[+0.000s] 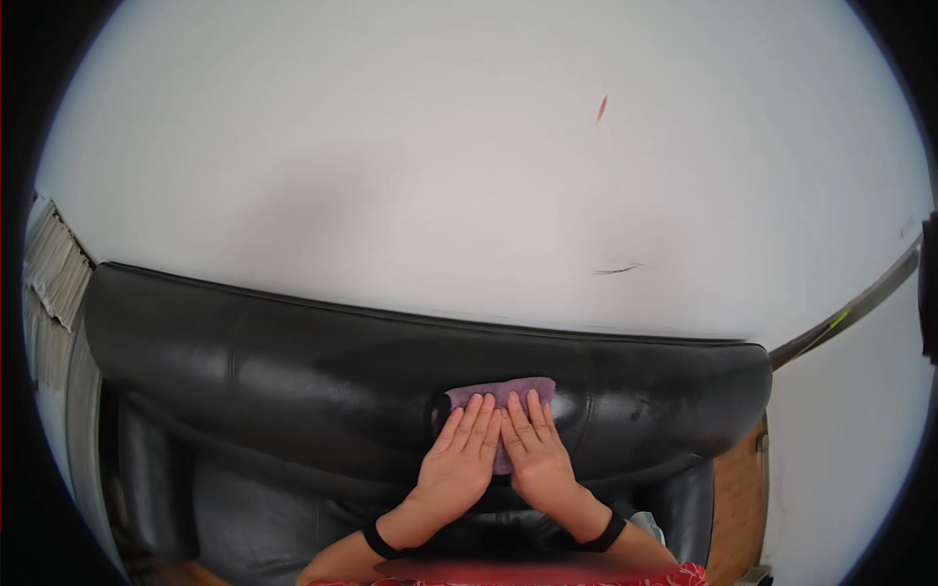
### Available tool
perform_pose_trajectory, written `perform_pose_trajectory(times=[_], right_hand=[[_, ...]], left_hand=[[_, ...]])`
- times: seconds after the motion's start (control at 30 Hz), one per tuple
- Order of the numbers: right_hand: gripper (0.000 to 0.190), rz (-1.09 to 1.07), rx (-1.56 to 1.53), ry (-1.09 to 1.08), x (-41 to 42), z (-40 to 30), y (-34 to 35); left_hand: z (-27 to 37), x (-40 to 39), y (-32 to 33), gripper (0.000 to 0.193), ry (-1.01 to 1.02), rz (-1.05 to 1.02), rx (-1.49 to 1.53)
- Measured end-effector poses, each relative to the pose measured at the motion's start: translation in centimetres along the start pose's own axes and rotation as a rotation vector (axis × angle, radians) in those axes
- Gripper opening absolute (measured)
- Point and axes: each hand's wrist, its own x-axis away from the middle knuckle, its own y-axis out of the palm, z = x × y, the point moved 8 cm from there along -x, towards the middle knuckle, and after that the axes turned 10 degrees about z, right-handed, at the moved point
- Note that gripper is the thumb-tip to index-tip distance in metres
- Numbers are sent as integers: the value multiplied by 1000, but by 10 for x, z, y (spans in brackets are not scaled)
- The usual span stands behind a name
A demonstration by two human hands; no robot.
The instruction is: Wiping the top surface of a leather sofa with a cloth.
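A purple cloth (502, 463) is spread against the upper backrest of a black leather-look sofa (293, 373). My left hand (460, 458) holds it pressed down from the left side, palm down and fingers pointing up. Beside it my right hand (538, 458) presses on the same cloth, with the fingertips of both hands near its upper edge. A strip of cloth shows between the two hands and along the top; the rest is hidden under them. Each wrist wears a black band.
Behind the sofa rises a white wall (454, 183) with a red mark and a dark scuff. The sofa seat (249, 505) lies below the backrest. Pale draped fabric (55, 271) hangs at the far left. Wooden flooring (736, 498) shows at the right, beside another white wall.
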Motion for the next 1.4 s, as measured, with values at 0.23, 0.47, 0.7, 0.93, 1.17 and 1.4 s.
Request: perform_pose_trajectory(times=[0.23,0.47,0.7,0.93,1.17,1.4], right_hand=[[73,45,-58,-119,-20,-33,12],[70,24,-67,-128,-21,-31,13],[65,6,-35,-136,-11,-21,11],[73,32,6,-61,15,13,4],[68,49,54,25,38,43,-16],[69,109,-10,62,35,38,-21]], left_hand=[[-26,23,-22,55,-126,-25,-51],[-26,20,-24,57,-143,14,-6],[-15,16,-17,58,-168,51,14],[14,-2,8,58,-61,-3,26],[50,-20,30,58,31,-39,7],[45,-17,25,57,49,-39,-18]])
